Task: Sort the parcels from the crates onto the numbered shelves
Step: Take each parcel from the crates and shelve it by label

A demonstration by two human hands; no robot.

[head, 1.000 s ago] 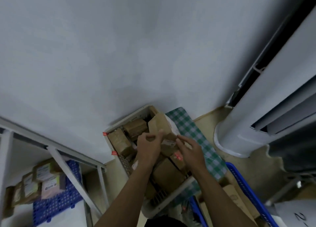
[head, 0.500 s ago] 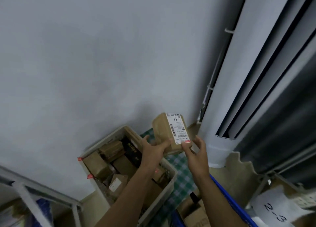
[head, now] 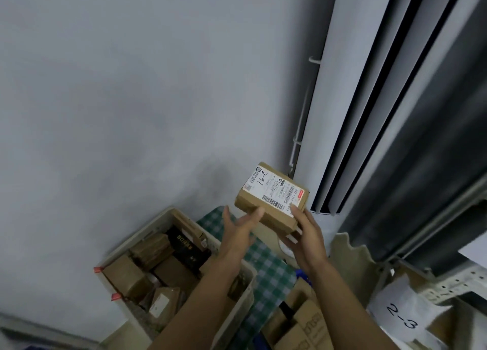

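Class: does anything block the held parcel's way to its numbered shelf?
The right hand grips the parcel, marked 2-1; the only other number in view is on a 2-3 sign. Nothing visible blocks the parcel.

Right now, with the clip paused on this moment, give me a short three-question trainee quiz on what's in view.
1. True or false: the parcel is held up clear of the white crate.
2. The handwritten number on its label is: A) 2-3 B) 2-1 C) 1-4.
3. Fill in: the paper sign at lower right reads ___.
Key: 1 true; 2 B; 3 2-3.
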